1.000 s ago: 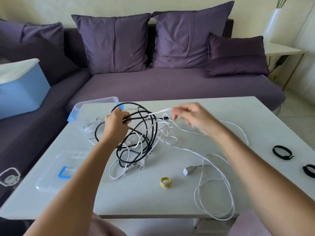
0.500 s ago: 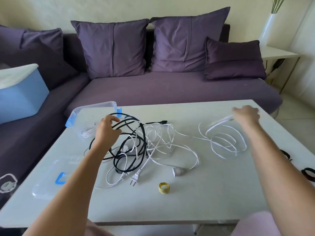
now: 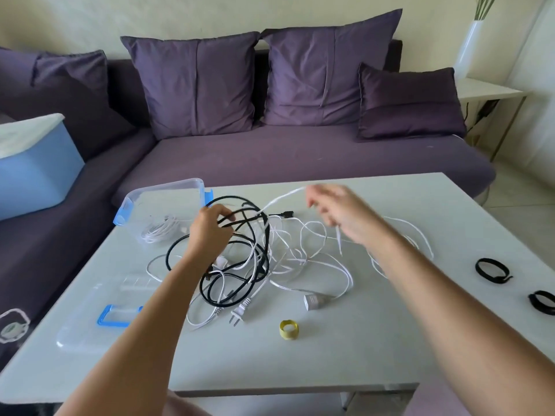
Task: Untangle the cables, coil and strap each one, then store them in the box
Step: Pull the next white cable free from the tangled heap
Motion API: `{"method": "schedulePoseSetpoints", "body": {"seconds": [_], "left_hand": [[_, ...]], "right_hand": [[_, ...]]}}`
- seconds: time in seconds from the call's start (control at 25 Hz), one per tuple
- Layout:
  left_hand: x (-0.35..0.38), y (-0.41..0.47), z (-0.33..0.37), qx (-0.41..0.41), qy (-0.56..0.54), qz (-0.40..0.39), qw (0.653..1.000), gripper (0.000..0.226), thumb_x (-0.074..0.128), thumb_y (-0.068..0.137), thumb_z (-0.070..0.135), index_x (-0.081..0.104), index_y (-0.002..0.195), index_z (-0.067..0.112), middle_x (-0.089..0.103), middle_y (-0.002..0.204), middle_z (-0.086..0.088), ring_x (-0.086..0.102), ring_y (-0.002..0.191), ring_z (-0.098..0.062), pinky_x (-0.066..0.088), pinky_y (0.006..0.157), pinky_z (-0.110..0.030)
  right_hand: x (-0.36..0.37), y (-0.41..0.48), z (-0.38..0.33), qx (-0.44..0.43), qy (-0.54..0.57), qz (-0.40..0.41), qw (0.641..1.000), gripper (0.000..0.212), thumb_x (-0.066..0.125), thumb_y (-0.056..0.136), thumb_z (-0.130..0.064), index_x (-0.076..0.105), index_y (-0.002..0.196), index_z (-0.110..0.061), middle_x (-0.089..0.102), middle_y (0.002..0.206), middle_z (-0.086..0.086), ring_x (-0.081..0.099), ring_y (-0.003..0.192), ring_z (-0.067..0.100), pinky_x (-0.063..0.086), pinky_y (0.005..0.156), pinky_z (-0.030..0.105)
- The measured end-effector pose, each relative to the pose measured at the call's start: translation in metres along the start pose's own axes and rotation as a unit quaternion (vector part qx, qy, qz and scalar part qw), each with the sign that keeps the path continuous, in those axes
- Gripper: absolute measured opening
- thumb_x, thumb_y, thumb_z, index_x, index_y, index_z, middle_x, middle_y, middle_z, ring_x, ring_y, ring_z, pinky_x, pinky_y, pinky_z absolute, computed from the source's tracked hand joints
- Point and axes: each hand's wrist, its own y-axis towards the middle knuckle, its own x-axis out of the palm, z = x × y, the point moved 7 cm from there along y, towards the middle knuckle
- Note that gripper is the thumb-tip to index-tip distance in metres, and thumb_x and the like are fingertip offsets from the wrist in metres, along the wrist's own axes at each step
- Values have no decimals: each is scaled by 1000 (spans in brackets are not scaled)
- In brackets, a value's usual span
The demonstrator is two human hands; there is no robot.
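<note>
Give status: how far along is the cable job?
Done: one white coil sits in the clear box. In hand: left hand grips the black cable; right hand, blurred, seems to pinch a white cable up from the tangle. Left: untangling, coiling; two black straps and yellow strap lie unused.

The one head-worn wide-angle camera looked forward and down from the near edge of the table (image 3: 360, 340), close above the cables (image 3: 240, 250), facing the sofa (image 3: 300, 157) beyond.
</note>
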Motion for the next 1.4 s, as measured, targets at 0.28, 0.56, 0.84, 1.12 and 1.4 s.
{"method": "schedulePoseSetpoints", "body": {"seconds": [0.28,0.56,0.84,1.12,1.4], "left_hand": [[-36,3,-38,-209,-240,117,941,28,47,81,-8,53,73,18,38,59,0,31,47,-10,24,44,-19],[-17,-5,5,-101,-311,35,945,39,46,77,-18,43,69,20,38,58,5,27,44,-3,21,40,-14],[4,-10,26,-25,-312,-33,949,40,51,75,-19,47,66,19,39,54,8,27,50,-7,20,45,-16],[-32,-1,-17,-138,-330,80,931,37,48,74,-16,53,68,21,43,64,0,34,51,-7,24,45,-15],[-31,-3,-21,-182,-451,108,867,36,50,82,-10,46,67,23,48,64,11,41,61,-5,27,56,-21]], "right_hand": [[-200,-44,23,-16,185,508,841,31,50,89,-31,57,61,-21,34,37,-13,26,34,3,22,40,17],[-192,-21,49,231,-426,299,822,36,44,82,-27,60,99,1,56,110,28,53,103,38,41,87,35],[52,-12,16,56,-187,-158,968,32,59,89,-41,55,106,-15,64,87,3,58,71,13,40,62,20],[-95,-11,-34,-95,18,230,968,33,52,95,-25,61,64,-21,38,42,-13,28,41,3,24,43,17],[-208,-36,50,81,-44,516,852,35,41,85,-20,76,82,-24,70,88,12,59,78,24,43,77,34]]}}
